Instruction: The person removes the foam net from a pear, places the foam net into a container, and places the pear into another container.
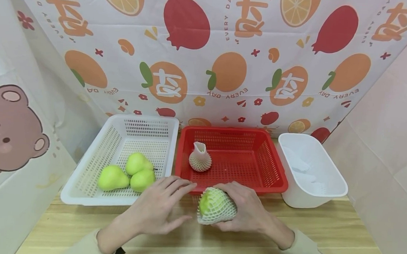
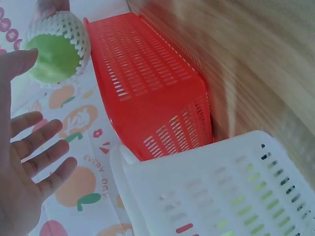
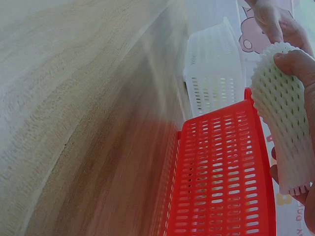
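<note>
My right hand (image 1: 244, 209) grips a green pear (image 1: 204, 203) partly inside a white foam net sleeve (image 1: 222, 209), above the table in front of the red basket. The pear's bare end points left, toward my left hand. In the right wrist view the sleeve (image 3: 283, 108) stretches past the thumb, its narrow end low in the palm. My left hand (image 1: 158, 206) is apart from the pear with fingers spread, as the left wrist view also shows. Three bare green pears (image 1: 113, 177) lie in the white basket (image 1: 80, 197) on the left.
Inside the red basket (image 1: 232, 175) stands a foam net sleeve (image 1: 200, 158) with a bulging base; its contents are hidden. A white tub (image 1: 304, 201) at the right holds whitish pieces, probably foam sleeves. A fruit-print curtain (image 1: 206, 88) hangs behind. Everything stands on a wooden table (image 1: 343, 236).
</note>
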### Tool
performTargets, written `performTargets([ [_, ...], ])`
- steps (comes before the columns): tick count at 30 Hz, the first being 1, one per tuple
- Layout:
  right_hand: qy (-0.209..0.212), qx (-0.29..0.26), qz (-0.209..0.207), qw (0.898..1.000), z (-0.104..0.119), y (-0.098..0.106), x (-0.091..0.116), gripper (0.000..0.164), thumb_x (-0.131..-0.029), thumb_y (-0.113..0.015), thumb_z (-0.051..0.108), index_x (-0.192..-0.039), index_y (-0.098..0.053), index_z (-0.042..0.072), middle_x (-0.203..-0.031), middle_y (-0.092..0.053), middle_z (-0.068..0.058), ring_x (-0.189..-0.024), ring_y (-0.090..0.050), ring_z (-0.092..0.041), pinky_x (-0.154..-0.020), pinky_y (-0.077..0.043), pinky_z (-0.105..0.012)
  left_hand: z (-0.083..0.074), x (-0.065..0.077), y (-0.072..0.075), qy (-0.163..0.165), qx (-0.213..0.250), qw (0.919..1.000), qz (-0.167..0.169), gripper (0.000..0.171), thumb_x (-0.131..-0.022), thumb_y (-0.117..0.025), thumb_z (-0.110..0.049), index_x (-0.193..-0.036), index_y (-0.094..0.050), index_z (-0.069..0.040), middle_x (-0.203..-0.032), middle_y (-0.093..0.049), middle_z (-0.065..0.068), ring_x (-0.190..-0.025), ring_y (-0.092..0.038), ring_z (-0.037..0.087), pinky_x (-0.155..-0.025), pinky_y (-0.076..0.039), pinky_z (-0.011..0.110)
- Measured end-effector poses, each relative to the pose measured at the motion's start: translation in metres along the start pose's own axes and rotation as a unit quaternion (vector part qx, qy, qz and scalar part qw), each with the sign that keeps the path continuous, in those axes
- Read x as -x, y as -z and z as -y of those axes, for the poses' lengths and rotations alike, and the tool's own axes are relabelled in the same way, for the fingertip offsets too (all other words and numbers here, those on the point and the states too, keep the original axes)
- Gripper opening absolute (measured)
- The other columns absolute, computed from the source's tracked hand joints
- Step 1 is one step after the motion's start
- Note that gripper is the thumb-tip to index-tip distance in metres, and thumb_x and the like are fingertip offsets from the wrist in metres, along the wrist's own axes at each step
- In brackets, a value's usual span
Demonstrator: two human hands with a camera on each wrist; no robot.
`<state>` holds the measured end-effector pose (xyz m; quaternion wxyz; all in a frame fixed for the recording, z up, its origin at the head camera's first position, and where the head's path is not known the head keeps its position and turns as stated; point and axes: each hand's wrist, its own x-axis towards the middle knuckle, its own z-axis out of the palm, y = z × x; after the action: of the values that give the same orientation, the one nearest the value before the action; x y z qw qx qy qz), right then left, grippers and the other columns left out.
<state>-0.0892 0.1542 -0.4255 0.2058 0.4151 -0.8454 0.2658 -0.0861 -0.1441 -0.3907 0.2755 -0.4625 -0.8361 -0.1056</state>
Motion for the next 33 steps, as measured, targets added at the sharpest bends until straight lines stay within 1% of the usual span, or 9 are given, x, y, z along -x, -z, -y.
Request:
performTargets([
  [3,0.004,-0.002,-0.001,1.000,0.000,-0.001,0.000,0.090,-0.061,-0.097,0.049,-0.135,-0.061,0.014,-0.117,-0.073,0.006,-0.099,-0.069,-0.006,-0.086,-0.061,-0.021,0.000,0.000,-0.001,-0.009,0.004,0.9999,-0.005,0.075,-0.074,-0.087,-0.051,-0.135,-0.065,-0.013,-0.122,-0.071,0.001,-0.113,-0.066,0.021,-0.092,-0.060,0.037],
  [7,0.009,0.000,-0.002,1.000,0.001,-0.002,-0.001,0.090,-0.061,-0.097,0.051,-0.135,-0.061,0.014,-0.117,-0.073,0.007,-0.098,-0.068,-0.005,-0.085,-0.059,-0.018,-0.002,-0.002,-0.006,-0.031,0.015,0.9993,-0.016,0.073,-0.070,-0.091,-0.046,-0.131,-0.068,-0.013,-0.120,-0.071,-0.001,-0.110,-0.065,0.018,-0.088,-0.060,0.034],
  [10,0.014,0.004,-0.003,1.000,0.002,-0.003,-0.001,0.089,-0.062,-0.096,0.053,-0.134,-0.062,0.014,-0.116,-0.073,0.007,-0.097,-0.068,-0.004,-0.084,-0.059,-0.017,-0.004,-0.004,-0.010,-0.041,0.019,0.9988,-0.016,0.070,-0.072,-0.091,-0.046,-0.130,-0.068,-0.013,-0.120,-0.071,-0.002,-0.109,-0.065,0.017,-0.089,-0.059,0.033],
  [15,0.010,0.006,0.010,1.000,0.004,-0.003,-0.001,0.088,-0.065,-0.095,0.055,-0.136,-0.060,0.015,-0.118,-0.073,0.007,-0.100,-0.068,-0.005,-0.086,-0.059,-0.018,-0.007,-0.006,-0.014,-0.048,0.016,0.9986,-0.013,0.067,-0.075,-0.088,-0.047,-0.130,-0.068,-0.014,-0.119,-0.071,-0.003,-0.109,-0.065,0.016,-0.091,-0.059,0.031],
  [18,0.007,0.006,0.015,1.000,0.005,-0.004,-0.001,0.088,-0.065,-0.094,0.056,-0.136,-0.060,0.016,-0.119,-0.072,0.008,-0.101,-0.068,-0.004,-0.086,-0.059,-0.017,-0.009,-0.007,-0.016,-0.050,0.012,0.9986,-0.014,0.068,-0.074,-0.089,-0.047,-0.129,-0.069,-0.013,-0.118,-0.072,-0.003,-0.109,-0.066,0.016,-0.091,-0.058,0.032],
  [21,0.011,0.010,0.011,1.000,0.005,-0.004,-0.001,0.089,-0.065,-0.094,0.056,-0.136,-0.061,0.016,-0.118,-0.073,0.008,-0.099,-0.068,-0.004,-0.084,-0.058,-0.016,-0.010,-0.008,-0.017,-0.049,0.011,0.9986,-0.014,0.069,-0.072,-0.090,-0.046,-0.129,-0.069,-0.012,-0.117,-0.072,-0.003,-0.107,-0.066,0.016,-0.090,-0.059,0.032],
  [26,0.018,0.017,0.007,1.000,0.007,-0.004,-0.002,0.090,-0.062,-0.096,0.056,-0.135,-0.062,0.015,-0.116,-0.073,0.008,-0.095,-0.067,-0.003,-0.082,-0.056,-0.014,-0.012,-0.010,-0.019,-0.045,0.005,0.9990,-0.008,0.074,-0.069,-0.090,-0.047,-0.130,-0.068,-0.012,-0.116,-0.072,-0.003,-0.105,-0.065,0.015,-0.087,-0.059,0.030],
  [33,0.026,0.022,0.005,0.999,0.008,-0.004,-0.005,0.089,-0.064,-0.095,0.058,-0.135,-0.062,0.015,-0.111,-0.074,0.009,-0.091,-0.065,-0.003,-0.079,-0.054,-0.012,-0.014,-0.014,-0.019,-0.037,-0.010,0.9993,0.002,0.079,-0.065,-0.090,-0.050,-0.131,-0.068,-0.012,-0.115,-0.071,-0.002,-0.103,-0.065,0.016,-0.085,-0.059,0.030],
])
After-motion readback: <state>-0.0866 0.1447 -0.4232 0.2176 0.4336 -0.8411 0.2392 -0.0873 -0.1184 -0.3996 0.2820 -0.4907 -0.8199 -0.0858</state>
